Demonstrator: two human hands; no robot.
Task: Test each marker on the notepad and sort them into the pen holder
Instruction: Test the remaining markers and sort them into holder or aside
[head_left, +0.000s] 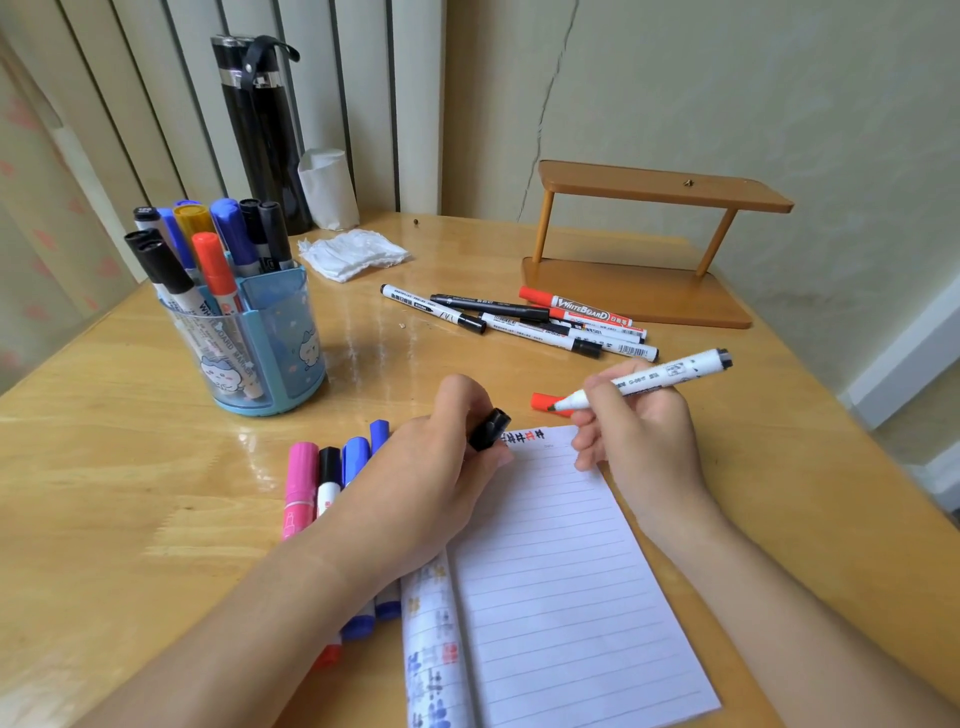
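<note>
Right hand (639, 431) pinches an uncapped marker (649, 378), tip near the notepad's (561, 571) far edge. Left hand (431, 467) pinches its black cap (489, 428) at the pad's far-left corner. Holder (270, 353) stands far left; loose markers (519, 318) lie beyond the pad.

Uncapped white marker (670, 371) tilted, tip near lined notepad (561, 571) top

Left hand (426, 480) pinching, right hand (644, 431) curled in a grip, close together
</note>
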